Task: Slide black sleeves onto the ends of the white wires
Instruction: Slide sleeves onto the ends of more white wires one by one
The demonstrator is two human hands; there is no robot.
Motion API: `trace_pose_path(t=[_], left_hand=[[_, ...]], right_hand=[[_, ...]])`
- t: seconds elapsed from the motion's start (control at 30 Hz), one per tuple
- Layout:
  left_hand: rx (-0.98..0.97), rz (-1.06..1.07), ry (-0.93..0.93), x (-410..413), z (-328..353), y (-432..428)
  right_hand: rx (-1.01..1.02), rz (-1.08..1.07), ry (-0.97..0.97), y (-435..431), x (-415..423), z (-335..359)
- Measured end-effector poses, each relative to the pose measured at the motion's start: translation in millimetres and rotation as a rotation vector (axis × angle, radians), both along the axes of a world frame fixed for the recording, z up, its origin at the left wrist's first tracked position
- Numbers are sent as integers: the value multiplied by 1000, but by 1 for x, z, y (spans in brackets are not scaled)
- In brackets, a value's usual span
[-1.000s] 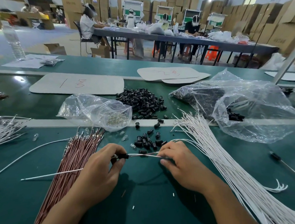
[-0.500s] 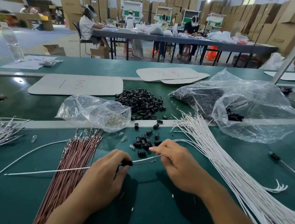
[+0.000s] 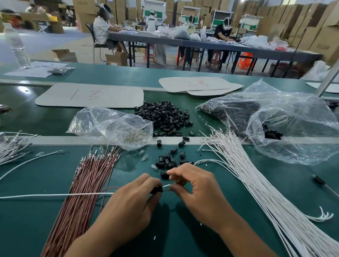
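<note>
My left hand (image 3: 131,206) pinches a black sleeve (image 3: 156,189) threaded on a white wire (image 3: 45,195) that trails off to the left across the green table. A thin reddish wire runs through the sleeve beside it. My right hand (image 3: 195,189) pinches the wire ends just right of the sleeve. Loose black sleeves (image 3: 168,160) lie just beyond my fingers, with a bigger pile (image 3: 165,116) farther back. A thick bundle of white wires (image 3: 269,191) fans along the right side.
A bundle of brown-red wires (image 3: 84,186) lies left of my hands. A clear bag with small glass bulbs (image 3: 114,126) and a large crumpled plastic bag (image 3: 293,126) sit behind. More white wires (image 3: 4,150) lie at the far left. Other people work at a distant table.
My hands have come closer together, and the white wire has been drawn further left through the sleeve. My right hand shifted left toward the sleeve.
</note>
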State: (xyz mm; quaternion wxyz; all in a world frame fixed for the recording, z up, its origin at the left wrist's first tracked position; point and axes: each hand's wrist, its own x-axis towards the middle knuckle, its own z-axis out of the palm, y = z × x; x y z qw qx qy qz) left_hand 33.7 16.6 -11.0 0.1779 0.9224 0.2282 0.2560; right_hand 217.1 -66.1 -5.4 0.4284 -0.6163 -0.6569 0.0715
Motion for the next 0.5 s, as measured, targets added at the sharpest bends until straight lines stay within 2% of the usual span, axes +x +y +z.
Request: trace_pose_path(t=[0.1,0.23,0.37,0.43,0.5], left_hand=[[-38,15,-18,3,-1,-1],[-111,90,-95,4,-3,1],[-284,236,-246,3,-5,6],[-394,265,-292,2,-5,8],[-450,272,-314,3,-6,10]], right_hand=[[-47,49,32,5,-2,-2],[-249,56,197,28,6,6],[-349,88,215,62,3,14],[-363,96,338,72,-1,16],[-306,19,275,80,2,13]])
